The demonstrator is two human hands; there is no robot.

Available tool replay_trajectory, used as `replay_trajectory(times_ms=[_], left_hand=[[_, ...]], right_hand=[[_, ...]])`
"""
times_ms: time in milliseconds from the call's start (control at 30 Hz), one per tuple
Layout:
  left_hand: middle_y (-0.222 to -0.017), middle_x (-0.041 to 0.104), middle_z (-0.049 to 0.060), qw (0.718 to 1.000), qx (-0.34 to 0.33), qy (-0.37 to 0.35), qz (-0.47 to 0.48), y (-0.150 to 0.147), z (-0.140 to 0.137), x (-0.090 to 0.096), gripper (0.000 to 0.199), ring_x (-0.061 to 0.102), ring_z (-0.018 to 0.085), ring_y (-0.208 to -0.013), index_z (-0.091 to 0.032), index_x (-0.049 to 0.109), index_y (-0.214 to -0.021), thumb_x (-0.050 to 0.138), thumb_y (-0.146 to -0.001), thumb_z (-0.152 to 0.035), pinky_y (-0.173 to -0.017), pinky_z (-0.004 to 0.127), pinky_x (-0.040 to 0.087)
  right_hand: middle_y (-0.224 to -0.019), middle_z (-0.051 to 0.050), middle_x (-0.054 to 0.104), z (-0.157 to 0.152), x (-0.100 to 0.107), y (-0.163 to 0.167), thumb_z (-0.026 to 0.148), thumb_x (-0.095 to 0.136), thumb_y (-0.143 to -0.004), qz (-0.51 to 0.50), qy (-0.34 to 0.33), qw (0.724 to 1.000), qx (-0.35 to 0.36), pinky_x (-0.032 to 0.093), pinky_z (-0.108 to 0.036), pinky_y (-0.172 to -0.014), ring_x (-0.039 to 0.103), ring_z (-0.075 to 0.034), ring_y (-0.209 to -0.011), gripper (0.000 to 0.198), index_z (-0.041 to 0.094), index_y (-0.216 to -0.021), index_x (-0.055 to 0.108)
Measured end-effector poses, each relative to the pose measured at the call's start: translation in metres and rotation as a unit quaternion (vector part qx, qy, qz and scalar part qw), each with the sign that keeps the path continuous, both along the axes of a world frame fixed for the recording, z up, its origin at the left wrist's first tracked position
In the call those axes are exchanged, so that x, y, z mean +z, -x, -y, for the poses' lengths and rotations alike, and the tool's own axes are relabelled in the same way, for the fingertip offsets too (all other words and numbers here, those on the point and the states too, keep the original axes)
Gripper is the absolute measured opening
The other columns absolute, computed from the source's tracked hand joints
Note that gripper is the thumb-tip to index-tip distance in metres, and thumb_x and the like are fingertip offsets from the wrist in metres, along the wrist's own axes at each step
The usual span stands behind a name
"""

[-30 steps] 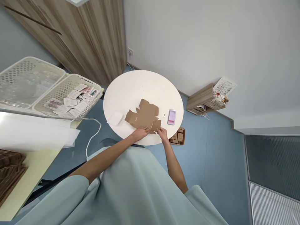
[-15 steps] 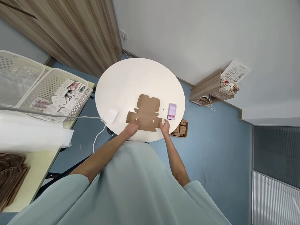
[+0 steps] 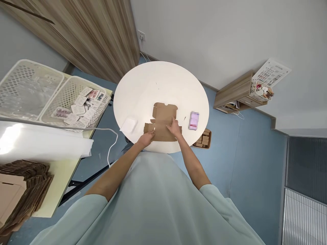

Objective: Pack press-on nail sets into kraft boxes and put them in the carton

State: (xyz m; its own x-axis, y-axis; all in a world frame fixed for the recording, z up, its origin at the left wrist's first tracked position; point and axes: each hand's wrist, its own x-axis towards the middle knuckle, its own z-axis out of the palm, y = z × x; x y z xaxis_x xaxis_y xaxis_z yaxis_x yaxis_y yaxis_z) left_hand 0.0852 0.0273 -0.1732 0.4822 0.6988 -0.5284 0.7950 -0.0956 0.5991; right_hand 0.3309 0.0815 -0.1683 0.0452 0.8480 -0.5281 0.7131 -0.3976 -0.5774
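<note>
An unfolded brown cardboard box point(image 3: 165, 115) lies on the white round table point(image 3: 143, 81), its tabs and side flaps spread out. At its lower left, my left hand point(image 3: 146, 139) is closed on the near edge beside the left flap; its fingertips rest by a slot. My right hand point(image 3: 174, 128) lies over the right part of the cardboard, index finger stretched away from me and thumb apart, pressing on the panel. It covers part of the right flap. To the right of the box is a phone point(image 3: 193, 120) with a blurred purple screen.
A white square object point(image 3: 129, 125) sits at the table's left edge. At left, a side table carries baskets point(image 3: 74, 80) with cards and plastic bags, a white sheet roll point(image 3: 46, 143) and stacked flat cardboard point(image 3: 33, 183). Below the table's right edge stands a carton point(image 3: 205, 139) of small boxes.
My right hand has moved left from the right flap's end onto the main panel. My left hand has slid slightly toward the near edge. The camera view has shifted a little.
</note>
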Motion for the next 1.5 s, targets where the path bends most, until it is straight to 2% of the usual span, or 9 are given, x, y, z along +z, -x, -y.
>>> replay_trajectory(times_ms=[133,367,500,633,733,867,1067,1300,1500], left_hand=[[-0.169,0.054,0.012,1.000,0.020,0.008,0.008,0.003,-0.005,-0.003,0.052,0.050,0.029,-0.158,-0.020,0.075,-0.134,0.066,-0.083,-0.014,-0.129,0.039,0.042],[-0.139,0.079,0.004,0.991,0.127,0.041,0.028,0.012,-0.006,-0.004,0.040,0.073,0.029,-0.131,-0.028,0.080,-0.122,0.076,-0.083,-0.024,-0.114,0.039,0.056],[-0.128,0.083,0.006,0.970,0.230,0.060,0.046,0.013,-0.001,-0.002,0.037,0.077,0.025,-0.121,-0.025,0.073,-0.126,0.077,-0.090,-0.031,-0.109,0.036,0.059],[-0.134,0.079,0.011,0.957,0.285,0.037,0.041,0.008,0.000,0.001,0.065,0.076,0.026,-0.124,-0.022,0.055,-0.150,0.078,-0.090,-0.030,-0.109,0.039,0.058],[-0.139,0.076,0.013,0.956,0.286,0.039,0.044,0.008,-0.005,0.003,0.083,0.077,0.026,-0.120,-0.022,0.045,-0.161,0.081,-0.087,-0.028,-0.108,0.038,0.059],[-0.137,0.076,0.010,0.968,0.239,0.049,0.054,0.012,-0.015,0.003,0.086,0.078,0.027,-0.116,-0.026,0.054,-0.159,0.085,-0.079,-0.024,-0.107,0.040,0.061],[-0.125,0.078,0.011,0.987,0.160,0.017,0.019,0.005,-0.025,0.001,0.057,0.075,0.036,-0.120,-0.025,0.072,-0.136,0.078,-0.079,-0.022,-0.107,0.045,0.059],[-0.136,0.068,0.018,0.991,0.110,-0.024,-0.072,-0.015,-0.023,0.008,0.042,0.070,0.040,-0.123,-0.023,0.071,-0.134,0.058,-0.094,-0.019,-0.098,0.049,0.060],[-0.143,0.061,0.023,0.972,0.202,-0.049,-0.107,0.000,-0.008,0.010,0.058,0.068,0.042,-0.127,-0.019,0.052,-0.155,0.062,-0.099,-0.029,-0.099,0.050,0.058]], right_hand=[[-0.162,-0.020,0.042,0.023,0.003,0.004,0.040,0.077,-0.091,0.023,0.013,0.999,0.027,0.055,-0.049,-0.112,0.057,-0.036,-0.140,0.109,0.027,-0.178,0.014],[-0.177,-0.024,0.021,0.058,0.009,-0.009,0.053,0.102,-0.067,0.022,0.056,0.990,0.129,0.050,-0.058,-0.117,0.037,-0.043,-0.161,0.156,0.036,-0.178,-0.005],[-0.180,-0.027,0.014,0.059,0.010,-0.012,0.051,0.104,-0.065,0.037,0.071,0.985,0.152,0.049,-0.057,-0.119,0.039,-0.045,-0.162,0.159,0.035,-0.178,-0.005],[-0.182,-0.026,0.011,0.055,0.010,-0.008,0.051,0.102,-0.069,0.060,0.071,0.985,0.148,0.048,-0.056,-0.119,0.040,-0.044,-0.161,0.152,0.036,-0.179,-0.003],[-0.181,-0.025,0.013,0.053,0.011,-0.007,0.049,0.100,-0.074,0.066,0.069,0.985,0.146,0.049,-0.055,-0.119,0.039,-0.042,-0.162,0.146,0.036,-0.179,-0.002],[-0.180,-0.025,0.016,0.049,0.011,-0.010,0.044,0.099,-0.076,0.068,0.077,0.983,0.153,0.049,-0.053,-0.119,0.045,-0.042,-0.158,0.142,0.033,-0.179,0.001],[-0.181,-0.024,0.014,0.044,0.012,-0.013,0.035,0.099,-0.074,0.078,0.090,0.980,0.163,0.051,-0.051,-0.118,0.048,-0.041,-0.156,0.143,0.034,-0.179,0.002],[-0.182,-0.024,0.012,0.041,0.015,-0.011,0.037,0.101,-0.073,0.087,0.095,0.977,0.170,0.049,-0.054,-0.120,0.041,-0.043,-0.161,0.147,0.035,-0.179,0.001],[-0.183,-0.027,0.009,0.042,0.014,-0.011,0.041,0.102,-0.074,0.081,0.094,0.978,0.166,0.048,-0.057,-0.121,0.043,-0.045,-0.159,0.145,0.034,-0.179,0.002]])
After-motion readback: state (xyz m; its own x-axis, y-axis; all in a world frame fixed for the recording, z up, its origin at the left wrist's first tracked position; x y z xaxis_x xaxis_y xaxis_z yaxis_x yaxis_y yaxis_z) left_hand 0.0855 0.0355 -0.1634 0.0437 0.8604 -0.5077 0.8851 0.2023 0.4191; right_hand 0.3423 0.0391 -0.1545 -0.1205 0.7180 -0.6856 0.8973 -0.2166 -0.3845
